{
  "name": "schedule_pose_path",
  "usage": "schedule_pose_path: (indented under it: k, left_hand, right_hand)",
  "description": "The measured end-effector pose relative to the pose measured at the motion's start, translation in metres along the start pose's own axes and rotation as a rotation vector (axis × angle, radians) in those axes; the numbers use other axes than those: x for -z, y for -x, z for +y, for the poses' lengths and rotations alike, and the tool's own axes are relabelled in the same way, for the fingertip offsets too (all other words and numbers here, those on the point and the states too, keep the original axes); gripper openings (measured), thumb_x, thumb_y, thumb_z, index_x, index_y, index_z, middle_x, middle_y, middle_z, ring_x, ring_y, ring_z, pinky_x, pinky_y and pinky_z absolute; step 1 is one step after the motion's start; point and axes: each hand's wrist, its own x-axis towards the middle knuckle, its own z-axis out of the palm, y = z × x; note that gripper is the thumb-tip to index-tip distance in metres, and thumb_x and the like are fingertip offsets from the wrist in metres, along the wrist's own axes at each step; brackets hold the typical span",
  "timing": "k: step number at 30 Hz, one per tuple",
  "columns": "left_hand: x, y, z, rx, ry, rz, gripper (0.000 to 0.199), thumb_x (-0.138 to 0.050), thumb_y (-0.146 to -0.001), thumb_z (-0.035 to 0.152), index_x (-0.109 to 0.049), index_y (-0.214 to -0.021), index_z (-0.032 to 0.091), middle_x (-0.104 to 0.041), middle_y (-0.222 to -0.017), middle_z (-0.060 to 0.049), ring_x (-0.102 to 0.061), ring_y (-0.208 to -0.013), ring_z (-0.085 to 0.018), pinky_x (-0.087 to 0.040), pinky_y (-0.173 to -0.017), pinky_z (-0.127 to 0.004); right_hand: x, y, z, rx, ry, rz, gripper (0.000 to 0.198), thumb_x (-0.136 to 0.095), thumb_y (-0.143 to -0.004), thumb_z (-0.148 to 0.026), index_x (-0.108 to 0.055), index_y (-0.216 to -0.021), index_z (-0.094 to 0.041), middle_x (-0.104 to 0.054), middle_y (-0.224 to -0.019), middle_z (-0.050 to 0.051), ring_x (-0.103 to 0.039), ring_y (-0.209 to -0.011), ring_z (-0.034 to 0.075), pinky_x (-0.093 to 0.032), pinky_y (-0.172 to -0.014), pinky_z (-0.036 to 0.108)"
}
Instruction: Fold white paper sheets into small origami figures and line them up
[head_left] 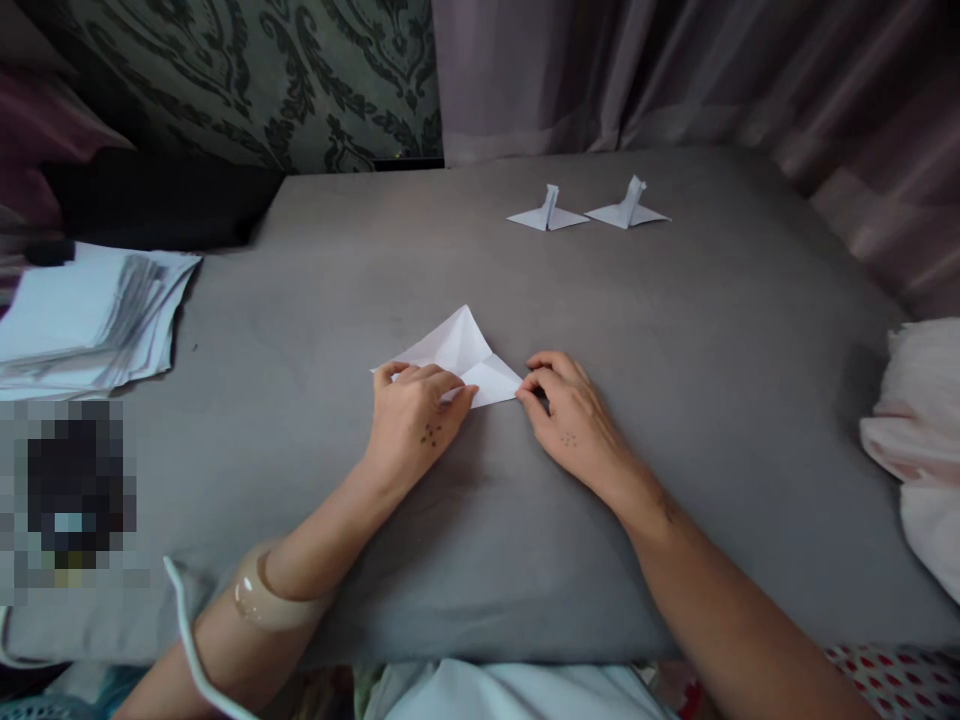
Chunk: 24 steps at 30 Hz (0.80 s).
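A white folded paper (461,345) with visible creases lies on the grey cloth, one pointed corner facing away from me. My left hand (416,410) rests over its near left part, fingers curled on the paper and thumb along the near edge; part of the paper is hidden under it. With thumb and index finger, my right hand (570,415) pinches the right-hand corner. Farther back stand two folded paper figures, the left one (546,212) and the right one (630,208), each with flat pointed sides and an upright middle.
On the left lies a stack of white paper (67,320), with a black cloth-like item (165,200) behind it. A white cable (187,630) crosses near my left forearm. Pale bunched fabric (922,450) sits at the right edge. Curtains (540,80) hang behind the grey surface (337,260).
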Motion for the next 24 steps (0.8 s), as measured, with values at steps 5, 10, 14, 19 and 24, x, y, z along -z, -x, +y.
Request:
schedule_pose_path:
  k: [5, 10, 14, 19, 24]
  left_hand:
    - [-0.0031, -0.0022, -0.001, -0.006, -0.041, -0.013, 0.021, -0.056, -0.089, 0.032, -0.066, -0.075, 0.02, -0.073, -0.08, -0.003, -0.066, -0.079, -0.021, -0.035, -0.092, -0.044]
    - [-0.0018, -0.0037, 0.0008, -0.04, -0.077, -0.042, 0.02, -0.053, -0.09, 0.03, -0.066, -0.078, 0.02, -0.073, -0.083, -0.004, -0.066, -0.083, -0.023, -0.036, -0.091, -0.044]
    - [-0.0005, -0.0048, 0.0025, -0.046, -0.099, -0.07, 0.021, -0.051, -0.09, 0.029, -0.066, -0.078, 0.02, -0.072, -0.083, -0.004, -0.066, -0.084, -0.024, -0.036, -0.09, -0.045]
    - [-0.0014, -0.0051, 0.0026, -0.06, -0.105, -0.066, 0.022, -0.05, -0.09, 0.029, -0.066, -0.077, 0.02, -0.072, -0.083, -0.005, -0.065, -0.084, -0.024, -0.036, -0.088, -0.044]
    - [-0.0024, -0.0055, 0.0027, -0.065, -0.118, -0.065, 0.022, -0.051, -0.09, 0.028, -0.065, -0.075, 0.02, -0.072, -0.082, -0.005, -0.065, -0.085, -0.025, -0.037, -0.087, -0.044]
  right_hand:
    - [-0.0015, -0.0001, -0.001, 0.001, 0.03, 0.005, 0.011, -0.051, -0.089, -0.017, -0.062, -0.086, -0.018, -0.058, -0.113, 0.012, -0.056, -0.105, 0.027, -0.047, -0.089, 0.043]
    - [-0.0023, -0.0006, -0.0024, 0.002, 0.069, -0.007, 0.014, -0.05, -0.09, -0.018, -0.062, -0.086, -0.018, -0.058, -0.109, 0.012, -0.055, -0.099, 0.026, -0.048, -0.085, 0.043]
    - [-0.0036, -0.001, -0.0013, -0.009, 0.075, -0.008, 0.014, -0.05, -0.09, -0.017, -0.062, -0.085, -0.018, -0.058, -0.108, 0.013, -0.055, -0.099, 0.027, -0.048, -0.085, 0.043]
    - [-0.0032, -0.0012, 0.0029, -0.012, 0.022, -0.007, 0.014, -0.049, -0.09, -0.018, -0.062, -0.085, -0.019, -0.059, -0.109, 0.012, -0.056, -0.1, 0.025, -0.048, -0.087, 0.043]
    - [-0.0039, -0.0015, 0.0044, -0.044, -0.023, 0.02, 0.005, -0.059, -0.084, -0.023, -0.061, -0.082, -0.02, -0.059, -0.108, 0.01, -0.058, -0.098, 0.024, -0.047, -0.089, 0.042]
